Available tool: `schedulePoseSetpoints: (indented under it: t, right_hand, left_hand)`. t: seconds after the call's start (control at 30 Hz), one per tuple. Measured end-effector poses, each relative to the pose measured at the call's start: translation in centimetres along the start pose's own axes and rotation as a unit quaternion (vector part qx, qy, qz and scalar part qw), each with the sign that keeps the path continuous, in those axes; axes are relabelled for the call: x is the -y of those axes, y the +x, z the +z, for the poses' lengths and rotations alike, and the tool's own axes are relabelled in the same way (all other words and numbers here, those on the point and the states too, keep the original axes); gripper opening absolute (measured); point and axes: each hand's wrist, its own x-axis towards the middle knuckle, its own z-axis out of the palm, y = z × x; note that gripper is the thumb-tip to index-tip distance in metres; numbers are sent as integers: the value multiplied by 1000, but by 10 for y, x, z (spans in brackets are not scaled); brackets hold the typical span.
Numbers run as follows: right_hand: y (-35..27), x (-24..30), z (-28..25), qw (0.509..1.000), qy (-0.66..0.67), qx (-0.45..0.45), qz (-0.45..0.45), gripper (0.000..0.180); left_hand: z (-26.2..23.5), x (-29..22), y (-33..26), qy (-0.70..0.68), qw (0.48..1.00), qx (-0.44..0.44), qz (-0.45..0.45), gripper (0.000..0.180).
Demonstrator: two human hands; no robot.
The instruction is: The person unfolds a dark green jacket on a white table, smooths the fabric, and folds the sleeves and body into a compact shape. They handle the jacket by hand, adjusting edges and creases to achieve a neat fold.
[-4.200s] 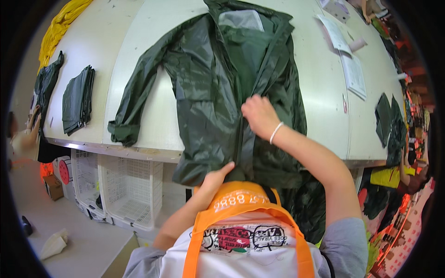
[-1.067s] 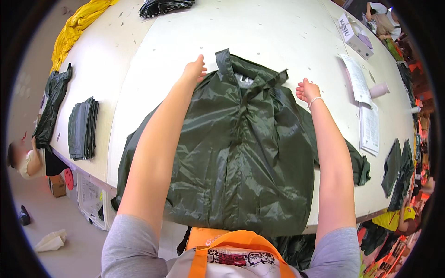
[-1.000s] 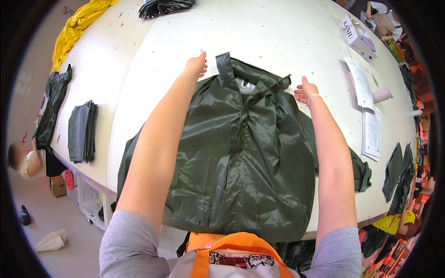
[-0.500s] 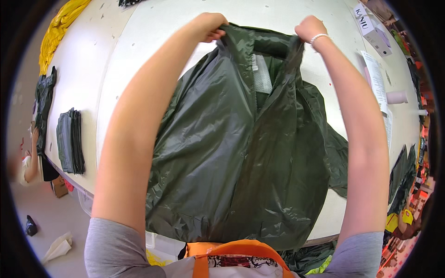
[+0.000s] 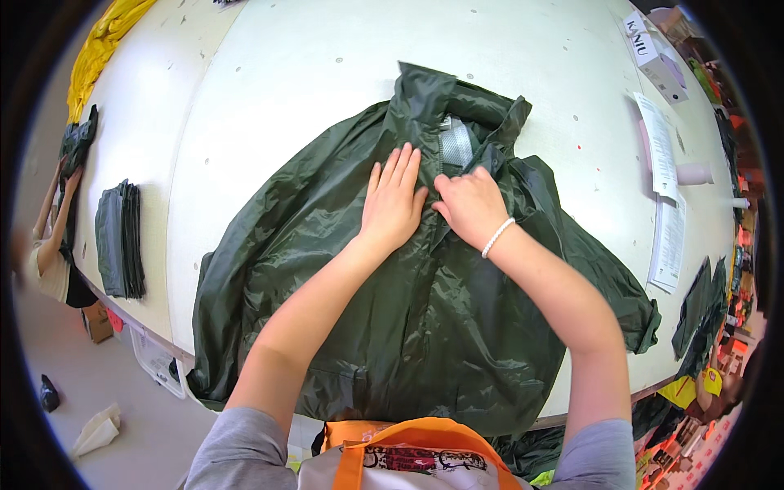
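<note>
- White, flat tabletop [image 5: 278, 73] beneath a dark green, glossy-fabric jacket [image 5: 425, 318].
- That jacket lies front up, collar pointing away from the person, sleeves spread to either side.
- Bright yellow, crumpled fabric [image 5: 102, 45], beyond the jacket to its far left.
- Dark green, rectangular folded stack [image 5: 120, 241], left of the jacket, well apart.
- White printed paper sheets [image 5: 669, 237], right of the jacket.
- Bare hands on the jacket: left hand [image 5: 392, 200] flat, fingers extended, below the collar; right hand [image 5: 472, 206] curled narrow at the front opening, its grip unclear.
- White beaded bracelet [image 5: 497, 237] on the right wrist, above the jacket.
</note>
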Motion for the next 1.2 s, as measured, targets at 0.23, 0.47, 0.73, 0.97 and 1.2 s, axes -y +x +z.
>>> schedulePoseSetpoints:
  t: [0.23, 0.47, 0.73, 0.97, 1.2]
  right_hand:
    - [-6, -7, 33, 975, 154, -90, 129, 18]
    - [40, -30, 15, 967, 14, -243, 78, 6]
    - [42, -14, 23, 897, 81, -387, 197, 48]
    - [25, -17, 45, 761, 415, -356, 350, 17]
    - [46, -11, 58, 800, 367, -359, 311, 13]
  left_hand:
    - [17, 7, -2, 77, 997, 9, 13, 57]
    - [14, 4, -2, 53, 998, -11, 11, 55]
    - [8, 9, 34, -8, 988, -131, -75, 38]
    - [-18, -11, 108, 119, 958, 146, -216, 58]
    - [-2, 1, 131, 67, 956, 181, -221, 48]
